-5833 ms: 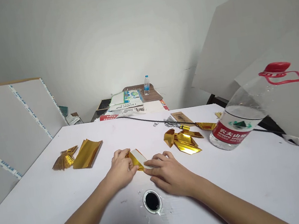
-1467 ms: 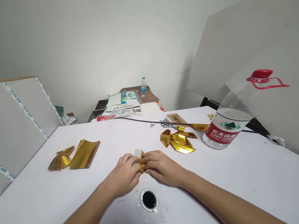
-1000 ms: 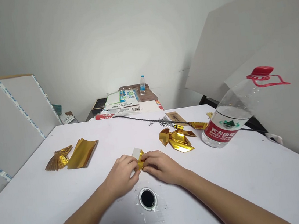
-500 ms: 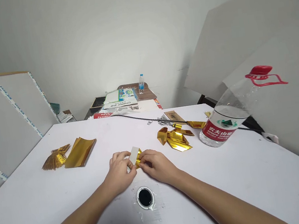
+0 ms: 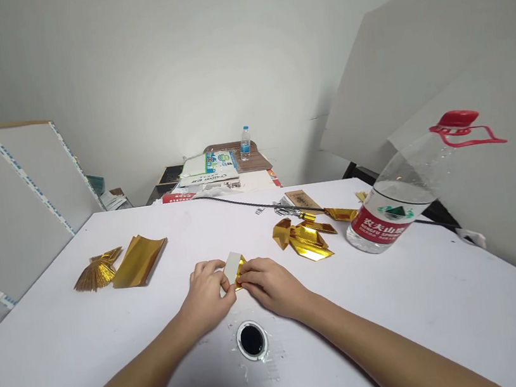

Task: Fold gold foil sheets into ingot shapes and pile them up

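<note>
The left hand [image 5: 209, 294] and right hand [image 5: 273, 286] gripped a paper [image 5: 233, 265], seemingly part-folded. Folded pieces [image 5: 306, 238] lay right; left, sheets [image 5: 139, 263] seemingly waited.

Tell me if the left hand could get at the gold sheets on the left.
Probably yes: nothing visible stands between the left hand and those sheets, though it would likely have to let go of the folded paper.

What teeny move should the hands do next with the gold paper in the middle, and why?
I'd maybe slide the right hand gently along the gold paper to press its crease, with the left hand steadying it. The paper looks folded, with pale and shiny sides both showing, and both hands' fingers are already touching it.
</note>
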A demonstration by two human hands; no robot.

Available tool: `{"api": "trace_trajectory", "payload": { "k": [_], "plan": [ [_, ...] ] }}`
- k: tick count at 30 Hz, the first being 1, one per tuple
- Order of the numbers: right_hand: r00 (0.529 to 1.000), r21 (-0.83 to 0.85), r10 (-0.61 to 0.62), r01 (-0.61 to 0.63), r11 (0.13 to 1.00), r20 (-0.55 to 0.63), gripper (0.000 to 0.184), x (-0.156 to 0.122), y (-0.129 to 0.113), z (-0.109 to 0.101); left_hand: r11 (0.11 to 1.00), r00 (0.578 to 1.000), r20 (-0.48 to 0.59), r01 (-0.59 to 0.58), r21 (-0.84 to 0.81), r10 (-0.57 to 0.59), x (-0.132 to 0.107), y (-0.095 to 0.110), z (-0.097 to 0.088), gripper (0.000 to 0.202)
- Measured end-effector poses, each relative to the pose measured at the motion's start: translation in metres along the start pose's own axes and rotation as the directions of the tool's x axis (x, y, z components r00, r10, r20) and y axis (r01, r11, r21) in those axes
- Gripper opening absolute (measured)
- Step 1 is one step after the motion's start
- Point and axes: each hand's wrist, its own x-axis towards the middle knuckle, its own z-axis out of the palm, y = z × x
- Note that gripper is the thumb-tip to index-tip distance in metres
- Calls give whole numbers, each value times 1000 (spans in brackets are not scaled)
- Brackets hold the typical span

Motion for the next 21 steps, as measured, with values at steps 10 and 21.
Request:
{"api": "trace_trajectory", "payload": {
  "k": [10,21],
  "plan": [
    [998,-40,-48,49,998,37,26,1,1,-5,909,901,274,-386,156,336,-8,4,-27,32],
    [996,-65,-67,70,995,60,31,0,-1,-9,908,891,277,-402,116,358,-11,0,-27,27]
  ]
}}
